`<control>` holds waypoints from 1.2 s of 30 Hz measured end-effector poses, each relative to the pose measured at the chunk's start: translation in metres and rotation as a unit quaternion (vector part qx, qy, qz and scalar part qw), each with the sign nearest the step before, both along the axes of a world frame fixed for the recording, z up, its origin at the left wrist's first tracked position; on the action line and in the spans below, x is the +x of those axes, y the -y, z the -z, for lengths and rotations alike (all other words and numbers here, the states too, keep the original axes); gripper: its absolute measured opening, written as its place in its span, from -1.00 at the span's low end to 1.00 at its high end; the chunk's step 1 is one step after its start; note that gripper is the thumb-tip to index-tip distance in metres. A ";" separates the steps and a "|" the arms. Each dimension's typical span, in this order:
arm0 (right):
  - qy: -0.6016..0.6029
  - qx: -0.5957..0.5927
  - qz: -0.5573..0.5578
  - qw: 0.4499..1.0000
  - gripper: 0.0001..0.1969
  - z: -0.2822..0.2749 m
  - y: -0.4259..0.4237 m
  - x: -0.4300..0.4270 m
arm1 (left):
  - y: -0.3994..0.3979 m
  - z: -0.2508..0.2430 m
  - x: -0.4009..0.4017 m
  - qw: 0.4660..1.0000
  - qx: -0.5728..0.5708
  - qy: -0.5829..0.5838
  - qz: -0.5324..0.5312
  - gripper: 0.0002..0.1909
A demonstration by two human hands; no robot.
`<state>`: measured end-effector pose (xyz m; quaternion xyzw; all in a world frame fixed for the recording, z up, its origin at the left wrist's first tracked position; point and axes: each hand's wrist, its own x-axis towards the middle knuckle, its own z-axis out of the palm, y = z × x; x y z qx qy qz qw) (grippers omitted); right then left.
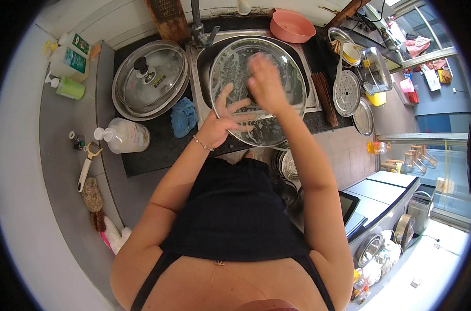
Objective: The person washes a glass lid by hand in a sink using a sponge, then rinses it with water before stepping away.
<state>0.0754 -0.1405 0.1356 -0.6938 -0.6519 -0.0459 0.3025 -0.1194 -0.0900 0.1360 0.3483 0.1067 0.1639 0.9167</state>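
Observation:
A round clear glass pot lid [282,58] with a metal rim is tilted above the sink [199,83], streaked with whitish suds. My left hand [216,128] grips its near left edge, and the spread fingers show through the glass. On the upper side, my right hand [268,85] lies flat against the lid, its fingertips blurred. Something dark shows beside that palm; whether the hand holds it is unclear. Left of the sink, a second glass lid [152,95] with a black knob rests on a round metal pan [122,110]. A crumpled blue cloth [184,117] lies near my left wrist.
The faucet [198,35] stands behind the sink, with a pink plastic basin [292,27] at the back right corner. Right of the sink lie a bundled stick brush [324,99] and a perforated steamer plate [346,97]. A clear pump bottle [128,136] stands on the left.

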 end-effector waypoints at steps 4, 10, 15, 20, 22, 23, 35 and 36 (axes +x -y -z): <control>-0.040 -0.180 -0.118 0.976 -0.44 -0.041 0.017 -0.053 | -0.003 0.006 -0.002 0.999 0.009 0.006 -0.041 0.04; -0.025 -0.047 -0.021 0.998 -0.48 0.014 0.027 0.021 | 0.013 0.010 0.021 0.999 -0.001 -0.010 -0.048 0.03; -0.072 -0.055 -0.117 0.989 -0.50 0.017 0.048 0.028 | 0.024 0.009 0.038 0.996 0.012 -0.028 -0.086 0.03; -0.065 -0.030 -0.031 0.997 -0.48 0.028 0.045 0.058 | 0.033 0.008 0.069 0.992 0.030 -0.034 -0.115 0.03; -0.111 -0.023 -0.151 0.982 -0.48 0.014 0.058 0.034 | 0.033 0.008 0.077 0.989 0.051 -0.030 -0.136 0.03; -0.112 -0.023 -0.157 0.981 -0.48 0.011 0.056 0.043 | 0.034 0.006 0.082 0.988 0.053 -0.032 -0.143 0.03; -0.096 -0.007 -0.171 0.980 -0.54 0.021 0.065 0.086 | 0.058 0.001 0.094 0.984 0.017 -0.012 -0.175 0.04; -0.065 0.016 -0.092 0.994 -0.57 0.027 0.058 0.100 | 0.060 -0.005 0.096 0.983 0.027 -0.035 -0.178 0.04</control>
